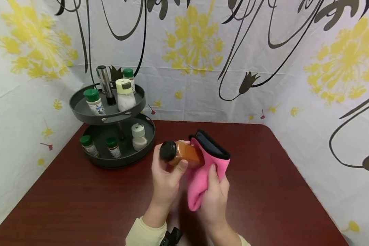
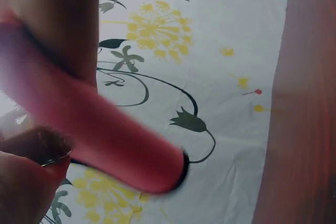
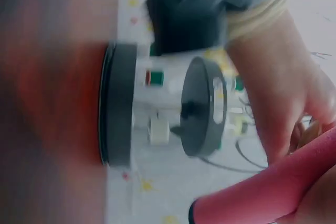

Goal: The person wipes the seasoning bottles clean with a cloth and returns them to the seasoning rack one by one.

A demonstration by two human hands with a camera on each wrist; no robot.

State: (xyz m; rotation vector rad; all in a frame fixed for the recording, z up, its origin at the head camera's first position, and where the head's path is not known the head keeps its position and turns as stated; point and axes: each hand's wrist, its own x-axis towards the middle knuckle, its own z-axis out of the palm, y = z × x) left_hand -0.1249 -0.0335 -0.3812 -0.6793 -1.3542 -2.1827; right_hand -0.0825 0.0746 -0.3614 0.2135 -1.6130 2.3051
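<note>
My left hand (image 1: 166,177) grips a spice bottle (image 1: 187,152) with a black cap and orange-brown contents, tilted on its side above the table. In my right hand (image 1: 215,194) is a pink cloth (image 1: 200,181) with a black edge and dark underside, folded and pinched by the thumb. The cloth touches the bottle's base end and hides part of it. In the left wrist view the pink cloth (image 2: 115,135) crosses in front of the bottle. The right wrist view shows the left hand (image 3: 283,93) close behind the cloth (image 3: 257,198).
A two-tier dark grey rack (image 1: 123,162) stands at the back left of the brown table (image 1: 264,191). On its tiers are several green-capped jars (image 1: 93,102), white-topped shakers (image 1: 139,136) and a silver cylinder (image 1: 106,83). A patterned cloth (image 1: 184,99) hangs behind.
</note>
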